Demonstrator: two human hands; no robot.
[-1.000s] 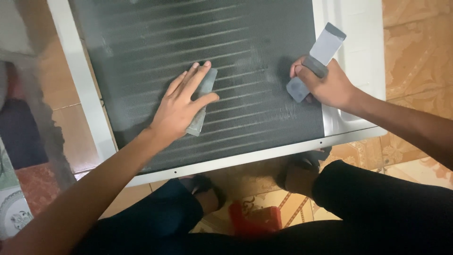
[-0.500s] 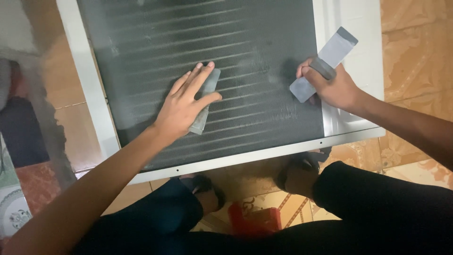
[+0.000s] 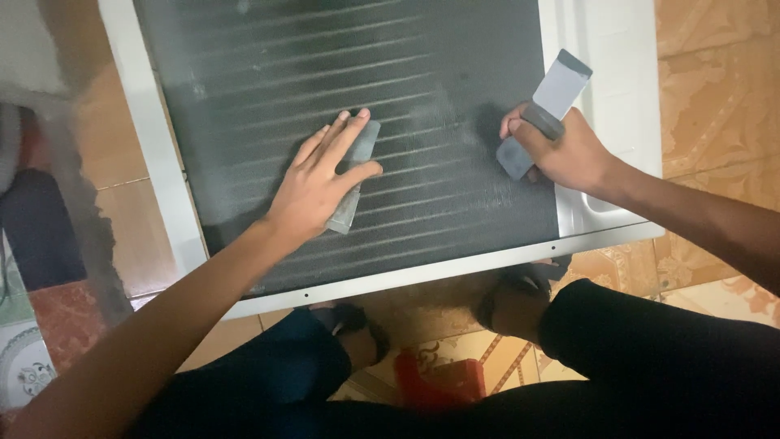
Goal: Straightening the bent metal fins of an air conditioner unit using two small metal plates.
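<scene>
Left hand (image 3: 313,189) lies flat, fingers spread, pressing a grey rectangular pad (image 3: 351,180) onto the dark finned coil panel (image 3: 341,73). Right hand (image 3: 569,150) is clenched round a flat grey scraper (image 3: 543,110), lower end on the fins near the white frame (image 3: 597,49). A red package (image 3: 439,378) sits on the tiled floor (image 3: 715,97) between the knees.

Dim indoor light, softly grainy. A pale sheen lies on the dark finned panel (image 3: 357,89) beyond both hands, whose shadows fall small. Far left of the left hand (image 3: 317,183), everything smears out of focus.
</scene>
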